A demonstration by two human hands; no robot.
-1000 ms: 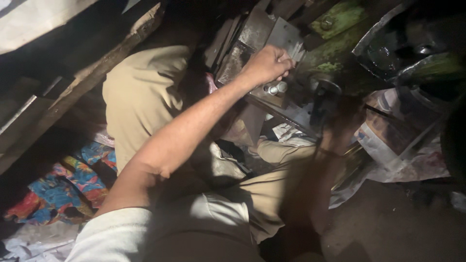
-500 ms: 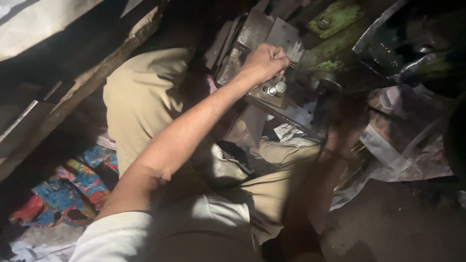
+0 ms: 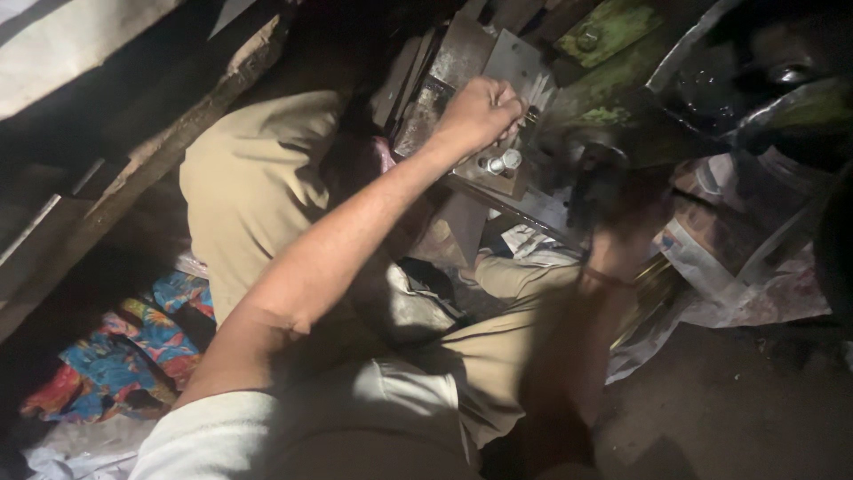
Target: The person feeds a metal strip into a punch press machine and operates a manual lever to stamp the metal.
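Observation:
My left hand (image 3: 480, 111) reaches out over my knee to a grey metal plate (image 3: 511, 62) on a machine. Its fingers are closed on a small fastener at the plate's edge. Two shiny bolt heads (image 3: 498, 163) stick out just below the hand. My right hand (image 3: 622, 236) is in shadow and blurred, raised against a dark round part (image 3: 591, 178) of the machine. A thin band circles its wrist. What it grips is hidden by the dark.
Green-painted machine parts (image 3: 613, 27) lie at the top. Crumpled newspaper (image 3: 737, 276) spreads on the right over dark floor. A wooden beam (image 3: 169, 151) runs diagonally on the left. Colourful cloth (image 3: 133, 347) lies at the lower left. My khaki trousers (image 3: 249, 187) fill the middle.
My left hand stays on the plate with only a slight shift. My right hand has moved a little in the shadow near the dark part.

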